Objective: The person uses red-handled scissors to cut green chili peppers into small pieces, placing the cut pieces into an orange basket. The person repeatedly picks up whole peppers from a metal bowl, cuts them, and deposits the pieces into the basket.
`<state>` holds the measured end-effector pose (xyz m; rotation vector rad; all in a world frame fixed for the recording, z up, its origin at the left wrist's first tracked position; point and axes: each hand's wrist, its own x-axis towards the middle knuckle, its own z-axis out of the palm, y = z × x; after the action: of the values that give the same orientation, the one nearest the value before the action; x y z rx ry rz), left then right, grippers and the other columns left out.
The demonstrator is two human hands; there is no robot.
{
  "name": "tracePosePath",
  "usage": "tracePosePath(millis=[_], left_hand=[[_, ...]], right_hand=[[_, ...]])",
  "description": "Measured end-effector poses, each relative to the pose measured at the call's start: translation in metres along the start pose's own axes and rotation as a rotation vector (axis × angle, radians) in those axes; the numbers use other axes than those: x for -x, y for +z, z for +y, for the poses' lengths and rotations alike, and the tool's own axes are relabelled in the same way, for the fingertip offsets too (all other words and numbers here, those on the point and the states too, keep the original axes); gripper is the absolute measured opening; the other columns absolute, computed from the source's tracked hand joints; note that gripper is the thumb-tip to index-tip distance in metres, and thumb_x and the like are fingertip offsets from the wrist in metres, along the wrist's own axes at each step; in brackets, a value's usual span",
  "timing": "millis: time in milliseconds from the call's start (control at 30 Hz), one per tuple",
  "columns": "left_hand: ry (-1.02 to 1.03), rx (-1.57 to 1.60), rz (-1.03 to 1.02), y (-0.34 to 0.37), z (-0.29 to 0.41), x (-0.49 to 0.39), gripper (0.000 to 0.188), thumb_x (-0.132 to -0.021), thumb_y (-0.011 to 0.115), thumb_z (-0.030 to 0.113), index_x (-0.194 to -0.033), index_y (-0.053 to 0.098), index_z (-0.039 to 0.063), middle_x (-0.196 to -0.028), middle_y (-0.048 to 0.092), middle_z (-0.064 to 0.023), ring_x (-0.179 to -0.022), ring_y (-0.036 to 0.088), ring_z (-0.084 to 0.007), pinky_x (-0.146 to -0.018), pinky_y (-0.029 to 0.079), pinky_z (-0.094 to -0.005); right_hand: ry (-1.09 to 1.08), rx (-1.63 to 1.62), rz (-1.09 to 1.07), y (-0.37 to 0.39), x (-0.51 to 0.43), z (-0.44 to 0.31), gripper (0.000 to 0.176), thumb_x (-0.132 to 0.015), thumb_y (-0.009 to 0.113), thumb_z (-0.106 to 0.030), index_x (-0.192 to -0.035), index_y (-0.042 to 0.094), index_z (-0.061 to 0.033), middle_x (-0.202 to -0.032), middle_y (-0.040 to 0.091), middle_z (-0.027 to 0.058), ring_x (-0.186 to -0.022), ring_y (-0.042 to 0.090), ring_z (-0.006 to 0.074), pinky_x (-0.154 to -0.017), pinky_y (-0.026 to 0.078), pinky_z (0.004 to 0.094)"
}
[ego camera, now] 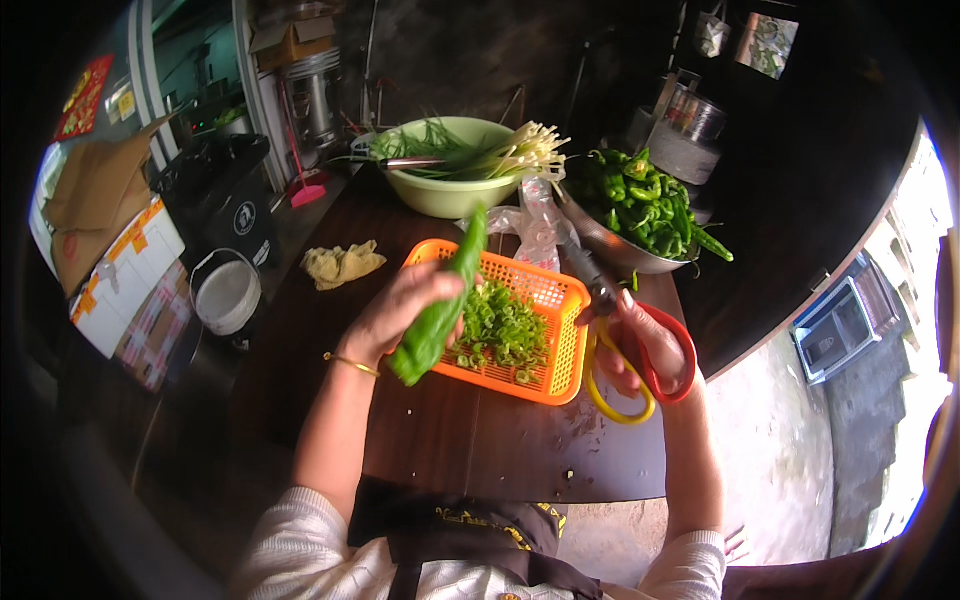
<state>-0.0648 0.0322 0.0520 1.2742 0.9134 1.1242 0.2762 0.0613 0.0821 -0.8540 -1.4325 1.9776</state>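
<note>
A long green pepper (442, 315) is gripped in my left hand (409, 296), tilted and a little blurred, over the left side of an orange plastic basket (499, 386). Inside that basket lies a heap of chopped green pepper (506, 326). My right hand (649, 349) holds kitchen scissors (619, 375) with one red and one yellow handle loop. Their dark blades point up and away, past the basket's right rim; whether they are parted is hard to tell.
Behind the basket stand a pale green bowl (450, 196) of garlic chives and a metal bowl (600, 232) heaped with green peppers. Crumpled plastic bags (538, 225) lie between them. A tan cloth (343, 264) rests at the table's left. Beyond are a bucket (227, 296) and black bin (217, 187).
</note>
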Motion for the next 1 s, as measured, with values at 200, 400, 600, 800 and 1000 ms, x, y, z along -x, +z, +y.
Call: tracePosePath(millis=[200, 400, 600, 800, 1000], left_hand=[[0.018, 0.471, 0.421, -0.016, -0.032, -0.027, 0.041, -0.103, 0.063, 0.041, -0.125, 0.063, 0.006, -0.108, 0.073, -0.0151, -0.092, 0.075, -0.0295, -0.084, 0.061, -0.0404], [0.207, 0.669, 0.429, -0.034, -0.051, -0.033, 0.033, -0.108, 0.058, 0.026, -0.124, 0.060, -0.003, -0.118, 0.071, -0.0187, -0.114, 0.071, -0.0349, -0.104, 0.058, -0.0473], [0.248, 0.789, 0.453, -0.024, -0.048, -0.036, 0.026, -0.105, 0.063, 0.016, -0.121, 0.061, -0.005, -0.121, 0.070, -0.0184, -0.120, 0.069, -0.0346, -0.109, 0.057, -0.0466], [0.228, 0.666, 0.342, -0.003, -0.045, -0.031, 0.018, -0.101, 0.066, 0.007, -0.115, 0.066, -0.004, -0.121, 0.071, -0.0171, -0.120, 0.070, -0.0319, -0.108, 0.057, -0.0462], [0.167, 0.573, 0.187, -0.002, -0.045, -0.031, 0.018, -0.096, 0.066, 0.001, -0.113, 0.072, 0.000, -0.115, 0.076, -0.0151, -0.103, 0.076, -0.0264, -0.091, 0.066, -0.0464]], right_hand=[[-0.402, 0.951, 0.271, 0.019, -0.007, 0.014, 0.054, -0.095, 0.080, -0.034, -0.130, 0.063, 0.0046, -0.099, 0.068, 0.0119, -0.091, 0.066, 0.0243, -0.085, 0.054, 0.0363], [-0.479, 1.205, 0.269, 0.026, -0.020, 0.040, 0.055, -0.088, 0.085, -0.028, -0.135, 0.066, -0.0050, -0.101, 0.069, 0.0198, -0.098, 0.066, 0.0402, -0.088, 0.052, 0.0480], [-0.514, 1.204, 0.308, 0.030, -0.025, 0.049, 0.054, -0.087, 0.086, -0.027, -0.132, 0.067, -0.0049, -0.100, 0.069, 0.0200, -0.098, 0.066, 0.0408, -0.087, 0.053, 0.0481], [-0.461, 1.210, 0.347, 0.027, -0.018, 0.048, 0.051, -0.087, 0.086, -0.027, -0.130, 0.069, -0.0039, -0.094, 0.069, 0.0190, -0.088, 0.068, 0.0392, -0.081, 0.055, 0.0464], [-0.394, 1.070, 0.327, 0.014, -0.010, 0.043, 0.051, -0.088, 0.086, -0.029, -0.129, 0.070, -0.0022, -0.082, 0.068, 0.0187, -0.073, 0.067, 0.0356, -0.074, 0.055, 0.0421]])
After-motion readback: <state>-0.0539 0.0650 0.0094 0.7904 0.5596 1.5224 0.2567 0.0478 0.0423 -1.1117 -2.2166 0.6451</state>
